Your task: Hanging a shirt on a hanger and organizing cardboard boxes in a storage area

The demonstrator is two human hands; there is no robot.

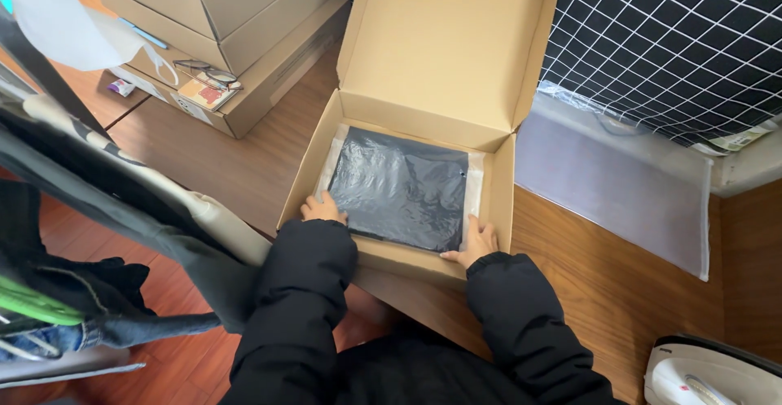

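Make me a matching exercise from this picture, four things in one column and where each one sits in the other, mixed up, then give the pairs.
Things:
1. black garment in a clear plastic bag
2. open brown cardboard box
3. stack of closed cardboard boxes
4. white appliance

Places:
A. bottom right corner
B. top left, on the wooden desk
C. inside the box, between the left hand and right hand
D. centre, lid standing up

Pairs: 1-C, 2-D, 3-B, 4-A
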